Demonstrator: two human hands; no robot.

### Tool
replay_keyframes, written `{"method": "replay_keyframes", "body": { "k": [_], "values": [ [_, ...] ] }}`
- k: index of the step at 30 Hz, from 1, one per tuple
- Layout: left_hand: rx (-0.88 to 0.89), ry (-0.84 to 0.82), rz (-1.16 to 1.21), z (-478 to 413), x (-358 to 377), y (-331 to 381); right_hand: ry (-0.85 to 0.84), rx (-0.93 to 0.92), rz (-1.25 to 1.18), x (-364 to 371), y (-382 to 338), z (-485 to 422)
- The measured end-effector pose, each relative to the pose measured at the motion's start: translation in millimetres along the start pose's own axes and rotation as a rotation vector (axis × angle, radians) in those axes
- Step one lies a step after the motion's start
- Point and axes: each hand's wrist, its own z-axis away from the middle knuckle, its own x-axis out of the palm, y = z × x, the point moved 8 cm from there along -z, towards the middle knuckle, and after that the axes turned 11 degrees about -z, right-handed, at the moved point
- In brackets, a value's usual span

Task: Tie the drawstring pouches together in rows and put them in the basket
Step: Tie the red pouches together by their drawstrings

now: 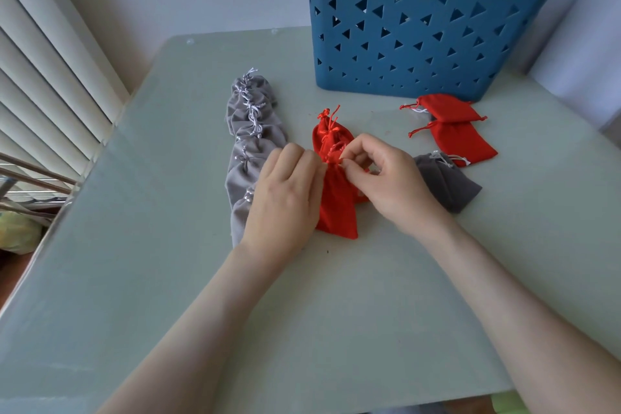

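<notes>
Some red pouches [336,208] between left hand [285,195], right hand [386,185] (basket [420,54] behind)

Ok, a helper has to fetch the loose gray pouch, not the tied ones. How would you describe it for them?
Start at the blue basket at the back; two loose red pouches lie before it. Just nearer, right of the right hand, lies the gray pouch. It is the only gray one lying alone, away from the tied gray row on the left.

a home room — window blinds [50,77], pale green table [168,245], plastic storage basket [420,27]
</notes>
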Motion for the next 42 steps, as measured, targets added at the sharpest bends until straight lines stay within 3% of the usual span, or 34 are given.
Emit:
{"method": "replay_keyframes", "body": {
  "k": [3, 8, 10, 13, 17, 20, 22, 24, 30, 36, 42],
  "values": [
    [-0.055, -0.036, 0.054, 1, 4, -7, -0.019, 0.039, -0.030, 1, 4, 0],
    [-0.239, -0.128, 0.144, 5, 12, -22, -0.198, 0.139, -0.299, 12, 1, 5],
    [-0.297, -0.164, 0.195, 6, 15, -25, -0.257, 0.163, -0.228, 18, 4, 7],
    [-0.356, -0.223, 0.255, 9, 19, -24, -0.215, 0.149, -0.079, 19, 9, 5],
    [-0.494, -0.269, 0.228, 12, 17, -31, -0.087, 0.238, -0.153, -2, 21, -2],
    [-0.503, -0.336, 0.167, 16, 24, -31, -0.134, 0.250, 0.106, -4, 29, -1],
    [-0.477, -0.351, 0.128, 20, 30, -30, -0.136, 0.117, 0.403, -1, 25, 1],
    [-0.424, -0.357, 0.098, 20, 33, -27, -0.120, -0.002, 0.514, 1, 21, 2],
    [-0.442, -0.401, 0.112, 14, 34, -25, -0.039, -0.037, 0.508, -9, 15, 1],
    [-0.260, -0.537, -0.086, -15, 47, 1, 0.047, -0.083, 0.570, -18, -14, 4],
    [-0.275, -0.581, 0.031, -44, 79, 36, 0.197, 0.152, 0.611, -73, -12, -13]
  ]
}}
